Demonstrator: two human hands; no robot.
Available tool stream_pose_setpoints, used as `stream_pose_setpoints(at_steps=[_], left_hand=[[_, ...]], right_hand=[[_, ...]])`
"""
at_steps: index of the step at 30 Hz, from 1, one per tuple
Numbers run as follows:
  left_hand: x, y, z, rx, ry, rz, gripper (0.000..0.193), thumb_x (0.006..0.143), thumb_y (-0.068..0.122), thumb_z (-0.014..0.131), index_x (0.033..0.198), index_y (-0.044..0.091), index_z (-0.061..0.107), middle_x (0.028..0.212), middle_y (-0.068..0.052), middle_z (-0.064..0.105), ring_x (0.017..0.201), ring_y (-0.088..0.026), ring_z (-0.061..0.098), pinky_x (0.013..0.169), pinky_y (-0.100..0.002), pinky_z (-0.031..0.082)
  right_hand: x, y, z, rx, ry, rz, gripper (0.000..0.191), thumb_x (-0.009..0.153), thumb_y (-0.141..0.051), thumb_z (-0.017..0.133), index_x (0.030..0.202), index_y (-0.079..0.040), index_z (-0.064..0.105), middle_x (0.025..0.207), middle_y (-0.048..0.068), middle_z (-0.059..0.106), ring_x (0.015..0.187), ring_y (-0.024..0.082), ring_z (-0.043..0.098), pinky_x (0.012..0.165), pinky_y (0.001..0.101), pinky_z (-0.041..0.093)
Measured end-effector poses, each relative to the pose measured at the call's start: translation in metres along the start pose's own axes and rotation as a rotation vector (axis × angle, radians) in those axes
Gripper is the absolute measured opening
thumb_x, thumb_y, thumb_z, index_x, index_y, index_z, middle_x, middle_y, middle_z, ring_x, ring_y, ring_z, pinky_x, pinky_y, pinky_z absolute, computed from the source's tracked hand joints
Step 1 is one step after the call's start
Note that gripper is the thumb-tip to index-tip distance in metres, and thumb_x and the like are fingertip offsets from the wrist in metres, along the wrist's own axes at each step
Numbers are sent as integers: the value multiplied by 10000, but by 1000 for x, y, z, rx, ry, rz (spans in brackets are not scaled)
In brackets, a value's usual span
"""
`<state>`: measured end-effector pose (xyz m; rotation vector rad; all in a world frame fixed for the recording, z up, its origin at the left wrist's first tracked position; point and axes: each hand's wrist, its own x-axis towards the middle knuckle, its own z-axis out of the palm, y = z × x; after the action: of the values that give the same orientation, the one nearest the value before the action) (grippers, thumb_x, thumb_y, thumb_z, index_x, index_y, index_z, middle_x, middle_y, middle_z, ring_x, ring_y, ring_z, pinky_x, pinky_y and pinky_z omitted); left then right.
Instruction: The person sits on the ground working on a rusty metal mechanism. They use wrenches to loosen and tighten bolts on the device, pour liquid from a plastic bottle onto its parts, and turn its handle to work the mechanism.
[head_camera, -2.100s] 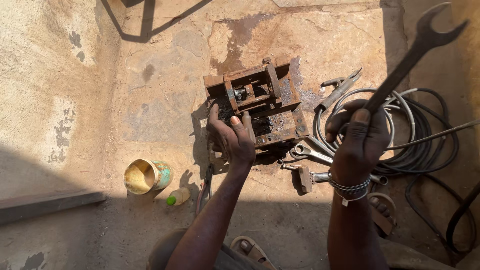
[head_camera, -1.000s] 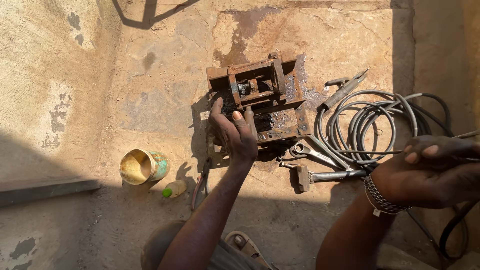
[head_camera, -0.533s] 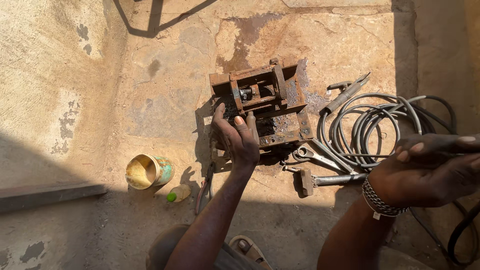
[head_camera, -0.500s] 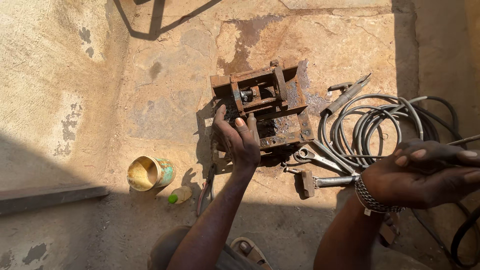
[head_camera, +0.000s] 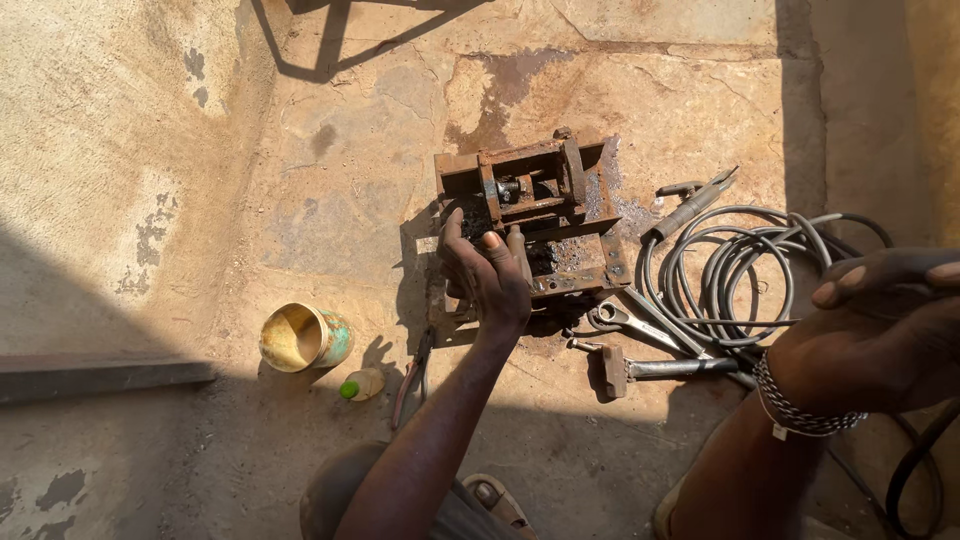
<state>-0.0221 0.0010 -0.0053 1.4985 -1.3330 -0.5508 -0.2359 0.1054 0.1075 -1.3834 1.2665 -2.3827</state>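
By my left, on the concrete ground, an open round tin (head_camera: 303, 338) lies tipped on its side, mouth toward me, its inside yellowish and its outer wall wrapped in a pale green label. Just right of it, nearer me, a small yellowish plastic bottle (head_camera: 364, 384) with a green cap lies flat. No signs or screens.

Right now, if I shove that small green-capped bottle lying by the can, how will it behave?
The bottle lies on its side, so it would probably roll. It looks small and plastic, likely light. The can close beside it might stop it.
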Motion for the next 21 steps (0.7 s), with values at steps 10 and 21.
stream_pose_setpoints(at_steps=[10,21], left_hand=[[-4,2,-6,-46,71,13,584,1110,433,343,1491,-9,352,1472,-224,384,1344,-331,387,1146,-499,284],[0,6,-3,-24,68,56,572,1098,439,355,1461,-2,389,1454,-210,425,1345,-336,401,1150,-508,275]], right_hand=[[-47,66,4,-340,-630,503,309,1191,-226,424,1000,-18,549,737,75,574,590,135,526,544,276,433],[-89,73,99,-1051,-906,42,339,1052,-329,471,913,-79,652,570,70,596,488,181,552,472,334,451]])
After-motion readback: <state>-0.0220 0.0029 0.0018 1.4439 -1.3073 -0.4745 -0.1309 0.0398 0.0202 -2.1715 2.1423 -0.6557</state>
